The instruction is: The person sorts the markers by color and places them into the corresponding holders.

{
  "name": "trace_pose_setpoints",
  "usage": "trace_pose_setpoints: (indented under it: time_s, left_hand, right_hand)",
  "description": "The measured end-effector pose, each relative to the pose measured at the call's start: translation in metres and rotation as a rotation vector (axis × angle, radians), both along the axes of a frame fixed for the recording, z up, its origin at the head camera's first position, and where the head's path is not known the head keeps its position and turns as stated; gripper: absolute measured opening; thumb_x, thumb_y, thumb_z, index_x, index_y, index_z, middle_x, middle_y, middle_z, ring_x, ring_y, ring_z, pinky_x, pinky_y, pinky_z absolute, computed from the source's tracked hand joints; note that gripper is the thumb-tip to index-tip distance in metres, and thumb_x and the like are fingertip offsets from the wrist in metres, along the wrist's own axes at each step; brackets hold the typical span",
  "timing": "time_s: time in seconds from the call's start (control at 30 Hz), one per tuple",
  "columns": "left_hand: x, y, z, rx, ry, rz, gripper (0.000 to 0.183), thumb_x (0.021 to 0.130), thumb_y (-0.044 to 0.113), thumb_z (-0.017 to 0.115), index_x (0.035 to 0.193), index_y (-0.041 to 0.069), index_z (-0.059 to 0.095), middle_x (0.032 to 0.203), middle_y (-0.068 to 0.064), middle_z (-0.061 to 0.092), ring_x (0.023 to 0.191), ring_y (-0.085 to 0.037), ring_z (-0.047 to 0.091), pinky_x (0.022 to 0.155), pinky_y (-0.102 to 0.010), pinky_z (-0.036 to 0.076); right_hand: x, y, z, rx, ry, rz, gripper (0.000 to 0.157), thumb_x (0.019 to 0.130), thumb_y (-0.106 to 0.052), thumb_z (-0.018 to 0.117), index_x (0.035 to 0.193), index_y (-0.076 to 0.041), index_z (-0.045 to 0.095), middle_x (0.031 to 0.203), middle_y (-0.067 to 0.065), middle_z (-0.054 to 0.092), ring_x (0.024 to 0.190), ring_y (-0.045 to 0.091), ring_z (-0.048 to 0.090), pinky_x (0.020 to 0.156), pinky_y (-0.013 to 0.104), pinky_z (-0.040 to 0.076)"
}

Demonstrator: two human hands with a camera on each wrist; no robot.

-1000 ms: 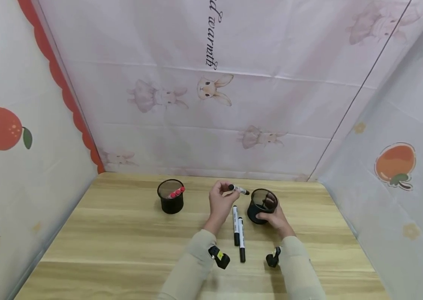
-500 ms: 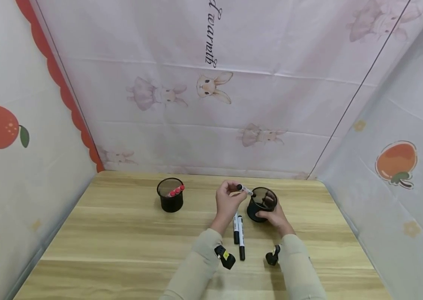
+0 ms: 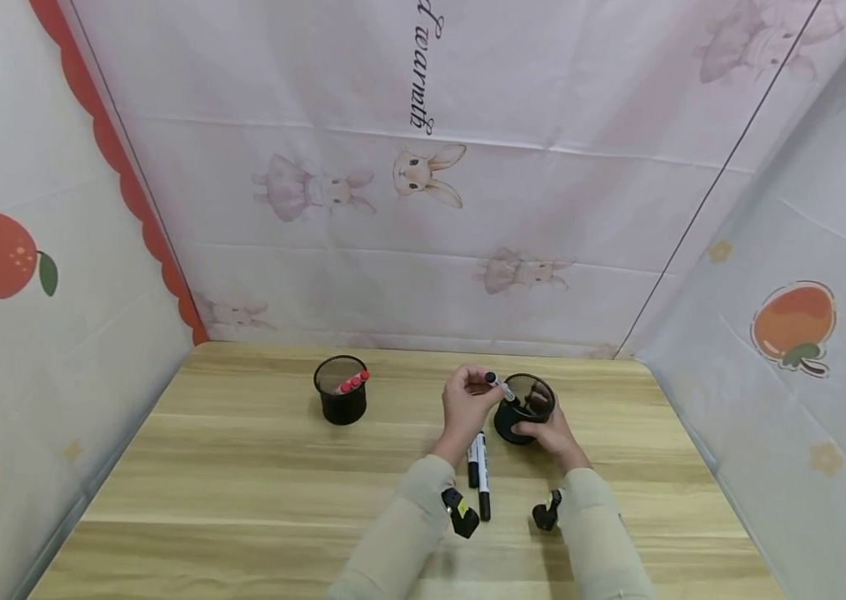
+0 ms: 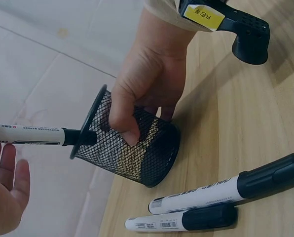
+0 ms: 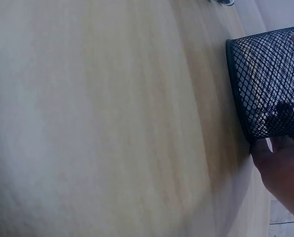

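Note:
My left hand (image 3: 465, 410) pinches a whiteboard marker (image 4: 31, 135), white with black ends. The marker's black cap end dips just inside the rim of a black mesh pen holder (image 4: 132, 140). My right hand (image 3: 553, 435) grips that holder round its side, thumb toward me, the other fingers behind the mesh. In the right wrist view the holder's base stands at the table, with the right hand (image 5: 285, 170) at its lower side. Two more whiteboard markers lie side by side on the table, one longer (image 4: 201, 195) and one partly behind my left wrist in the head view (image 3: 473, 467).
To the left on the wooden table (image 3: 242, 467) stands a second black mesh pen holder (image 3: 343, 407) with several red-capped markers (image 3: 355, 382) leaning in it. Printed cloth walls (image 3: 543, 208) enclose the table at the back and both sides. Each wrist carries a small black camera (image 3: 460, 512).
My left hand has moved right with the marker, tilting it downward so its end passes over the rim into the holder. My right hand and the holder stay in place.

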State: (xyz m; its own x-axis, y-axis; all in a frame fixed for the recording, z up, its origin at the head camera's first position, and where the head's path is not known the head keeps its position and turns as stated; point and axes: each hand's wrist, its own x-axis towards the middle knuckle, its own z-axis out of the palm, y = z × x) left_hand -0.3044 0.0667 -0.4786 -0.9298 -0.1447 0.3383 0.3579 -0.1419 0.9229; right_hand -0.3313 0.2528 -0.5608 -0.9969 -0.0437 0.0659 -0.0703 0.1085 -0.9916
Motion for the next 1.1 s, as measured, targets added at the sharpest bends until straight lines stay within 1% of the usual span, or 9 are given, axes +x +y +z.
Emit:
trace_pose_setpoints:
  time_s: [0.13, 0.27, 0.33, 0.43, 0.53, 0.67, 0.73, 0.93, 1.1]
  left_hand:
    - [-0.001, 0.001, -0.001, -0.027, -0.033, 0.009, 0.023, 0.072, 0.002, 0.079, 0.083, 0.005, 0.06, 0.077, -0.001, 0.061, 0.07, -0.014, 0.06, 0.067, -0.027, 0.052]
    - [-0.001, 0.001, -0.001, -0.055, -0.074, 0.004, 0.022, 0.072, 0.002, 0.078, 0.083, 0.007, 0.06, 0.077, 0.001, 0.061, 0.07, -0.014, 0.06, 0.065, -0.027, 0.052]
    - [-0.002, 0.001, -0.001, -0.076, -0.094, -0.002, 0.022, 0.072, 0.002, 0.078, 0.083, 0.008, 0.061, 0.077, 0.001, 0.061, 0.07, -0.013, 0.06, 0.064, -0.027, 0.052]
    - [-0.003, 0.003, -0.002, -0.106, -0.114, -0.01, 0.021, 0.072, 0.003, 0.078, 0.083, 0.008, 0.061, 0.078, 0.002, 0.061, 0.071, -0.013, 0.06, 0.064, -0.027, 0.051]
    - [-0.004, 0.005, -0.005, -0.137, -0.123, -0.023, 0.021, 0.072, 0.003, 0.078, 0.084, 0.008, 0.061, 0.079, 0.002, 0.061, 0.071, -0.011, 0.059, 0.064, -0.025, 0.051]
    - [-0.003, 0.01, -0.012, -0.172, -0.136, -0.038, 0.022, 0.071, 0.002, 0.079, 0.084, 0.007, 0.062, 0.077, 0.003, 0.061, 0.069, -0.009, 0.059, 0.063, -0.023, 0.051]
    - [-0.003, 0.012, -0.015, -0.183, -0.136, -0.035, 0.022, 0.07, 0.002, 0.079, 0.084, 0.007, 0.062, 0.077, 0.004, 0.06, 0.068, -0.008, 0.059, 0.062, -0.023, 0.051]
    - [-0.004, 0.017, -0.019, -0.187, -0.13, -0.019, 0.022, 0.069, 0.002, 0.079, 0.083, 0.008, 0.063, 0.076, 0.004, 0.06, 0.067, -0.009, 0.059, 0.061, -0.023, 0.051]
    - [-0.004, 0.02, -0.022, -0.193, -0.137, -0.027, 0.023, 0.069, 0.001, 0.079, 0.083, 0.006, 0.062, 0.076, 0.003, 0.06, 0.067, -0.009, 0.059, 0.06, -0.022, 0.051]
  right_hand:
    - [0.002, 0.0, 0.005, -0.012, -0.034, 0.004, 0.093, 0.064, 0.013, 0.071, 0.141, 0.003, 0.02, 0.134, 0.031, 0.036, 0.122, 0.037, 0.035, 0.102, 0.041, 0.026]
    - [0.007, -0.003, 0.018, -0.034, -0.063, 0.032, 0.093, 0.064, 0.016, 0.069, 0.141, 0.005, 0.017, 0.137, 0.034, 0.029, 0.126, 0.041, 0.028, 0.104, 0.048, 0.021]
    - [0.011, -0.006, 0.024, -0.034, -0.07, 0.038, 0.093, 0.064, 0.016, 0.068, 0.141, 0.006, 0.017, 0.138, 0.035, 0.027, 0.127, 0.043, 0.026, 0.104, 0.049, 0.021]
    - [0.013, -0.008, 0.03, -0.01, -0.075, 0.038, 0.094, 0.064, 0.016, 0.067, 0.142, 0.006, 0.016, 0.137, 0.035, 0.028, 0.126, 0.044, 0.027, 0.102, 0.047, 0.025]
    - [0.013, -0.008, 0.032, 0.004, -0.073, 0.046, 0.093, 0.064, 0.017, 0.067, 0.142, 0.006, 0.018, 0.135, 0.035, 0.03, 0.124, 0.043, 0.031, 0.098, 0.039, 0.031]
    - [0.009, -0.004, 0.028, -0.022, -0.07, 0.067, 0.09, 0.063, 0.02, 0.066, 0.14, 0.006, 0.023, 0.134, 0.036, 0.032, 0.121, 0.042, 0.034, 0.086, 0.024, 0.038]
    - [0.005, -0.002, 0.023, -0.031, -0.071, 0.074, 0.088, 0.063, 0.021, 0.066, 0.14, 0.005, 0.025, 0.134, 0.035, 0.032, 0.118, 0.04, 0.036, 0.081, 0.019, 0.039]
    - [-0.003, 0.001, 0.009, -0.025, -0.042, 0.08, 0.091, 0.06, 0.018, 0.064, 0.141, 0.001, 0.025, 0.134, 0.033, 0.035, 0.11, 0.034, 0.042, 0.079, 0.02, 0.041]
    - [-0.003, 0.001, 0.006, -0.027, -0.033, 0.069, 0.091, 0.059, 0.019, 0.063, 0.14, 0.002, 0.026, 0.132, 0.033, 0.037, 0.104, 0.031, 0.045, 0.074, 0.022, 0.045]
